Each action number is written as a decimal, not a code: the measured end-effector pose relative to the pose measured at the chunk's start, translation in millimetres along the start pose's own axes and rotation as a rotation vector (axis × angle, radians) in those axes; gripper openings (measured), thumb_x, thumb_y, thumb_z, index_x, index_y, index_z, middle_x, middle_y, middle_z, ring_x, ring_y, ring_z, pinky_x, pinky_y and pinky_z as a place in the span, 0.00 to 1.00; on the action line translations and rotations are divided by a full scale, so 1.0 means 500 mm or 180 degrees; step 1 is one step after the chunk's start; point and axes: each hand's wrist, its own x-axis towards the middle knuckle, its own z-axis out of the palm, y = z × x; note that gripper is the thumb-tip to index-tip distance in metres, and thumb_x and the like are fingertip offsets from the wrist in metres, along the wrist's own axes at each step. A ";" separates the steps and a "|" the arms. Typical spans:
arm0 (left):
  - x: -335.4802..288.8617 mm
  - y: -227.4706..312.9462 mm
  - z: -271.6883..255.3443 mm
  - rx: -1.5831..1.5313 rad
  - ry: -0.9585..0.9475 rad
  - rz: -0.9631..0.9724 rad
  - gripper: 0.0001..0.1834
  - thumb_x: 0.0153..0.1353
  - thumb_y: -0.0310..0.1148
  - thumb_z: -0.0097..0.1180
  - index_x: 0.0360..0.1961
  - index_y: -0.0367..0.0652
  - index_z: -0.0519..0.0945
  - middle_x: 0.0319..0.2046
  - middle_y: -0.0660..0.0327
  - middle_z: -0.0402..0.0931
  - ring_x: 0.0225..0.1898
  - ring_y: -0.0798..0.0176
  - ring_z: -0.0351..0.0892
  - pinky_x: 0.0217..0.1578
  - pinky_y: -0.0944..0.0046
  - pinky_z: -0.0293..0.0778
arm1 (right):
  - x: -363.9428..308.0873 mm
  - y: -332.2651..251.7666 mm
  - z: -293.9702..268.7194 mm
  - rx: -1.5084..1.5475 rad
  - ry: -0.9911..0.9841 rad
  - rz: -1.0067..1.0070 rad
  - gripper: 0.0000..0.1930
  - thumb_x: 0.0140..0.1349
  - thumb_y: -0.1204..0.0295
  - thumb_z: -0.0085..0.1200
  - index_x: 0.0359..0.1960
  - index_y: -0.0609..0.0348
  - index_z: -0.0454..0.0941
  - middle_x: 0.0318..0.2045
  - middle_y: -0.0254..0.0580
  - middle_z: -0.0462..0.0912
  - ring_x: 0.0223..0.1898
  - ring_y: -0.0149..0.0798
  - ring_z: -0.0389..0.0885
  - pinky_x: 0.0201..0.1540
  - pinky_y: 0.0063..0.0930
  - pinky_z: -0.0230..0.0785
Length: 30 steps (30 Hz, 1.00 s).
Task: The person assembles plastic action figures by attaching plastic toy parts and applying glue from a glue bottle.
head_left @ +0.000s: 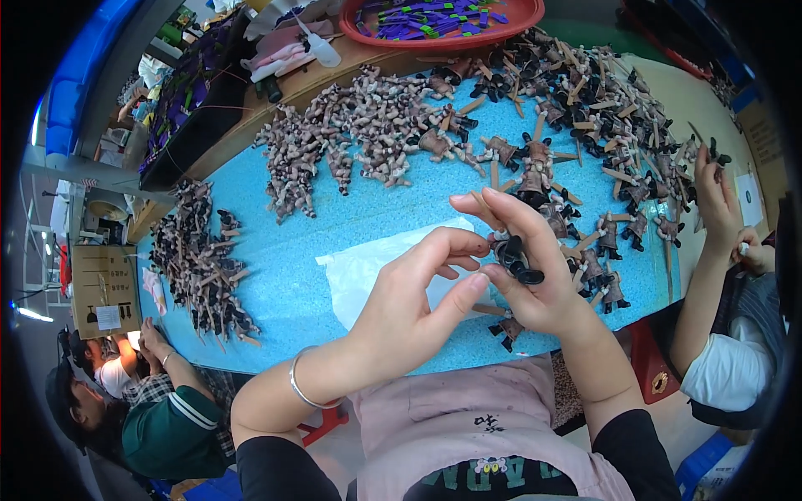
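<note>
My right hand (539, 280) is closed round a small figurine (515, 257) with black boots, held above the near part of the blue tabletop. A wooden stick (483, 202) shows by its fingers. Most of the figurine's body is hidden in the hand. My left hand (409, 296) is beside it, thumb and index finger apart, with nothing visible between them. Its index fingertip reaches the figurine, though I cannot tell whether it touches. Beneath my hands lies a white sheet (359, 280). More figurines (610, 238) in brown coats, several on wooden sticks, lie right of my right hand.
Pale figure parts (359, 125) are heaped at the far middle, and dark figures on sticks (200, 267) at the left. A red basin (355, 29) holds purple and green pieces. A white squeeze bottle (324, 52) stands beside it. Co-workers sit at left and right, one hand (717, 200) raised.
</note>
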 end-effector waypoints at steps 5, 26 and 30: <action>0.003 0.004 0.015 0.0315 0.0043 0.0159 0.14 0.60 0.30 0.55 0.44 0.34 0.73 0.41 0.52 0.75 0.40 0.57 0.77 0.41 0.62 0.73 | -0.009 -0.005 -0.002 -0.0335 -0.0043 0.0078 0.38 0.47 0.91 0.50 0.65 0.64 0.57 0.61 0.54 0.66 0.63 0.49 0.65 0.64 0.39 0.56; 0.210 -0.007 0.101 0.1190 -0.0453 0.0606 0.15 0.55 0.16 0.51 0.45 0.37 0.76 0.39 0.58 0.77 0.39 0.64 0.75 0.42 0.67 0.70 | -0.027 -0.022 -0.018 -0.0661 0.1560 -0.0951 0.37 0.42 0.90 0.55 0.60 0.68 0.62 0.54 0.54 0.69 0.53 0.50 0.71 0.54 0.36 0.66; 0.294 0.003 0.189 0.1369 -0.0748 0.1177 0.23 0.51 0.14 0.53 0.49 0.41 0.76 0.45 0.52 0.75 0.45 0.51 0.76 0.46 0.59 0.72 | -0.038 -0.031 -0.018 -0.0266 0.1721 -0.0991 0.39 0.41 0.90 0.52 0.62 0.68 0.60 0.53 0.55 0.69 0.48 0.51 0.74 0.50 0.38 0.68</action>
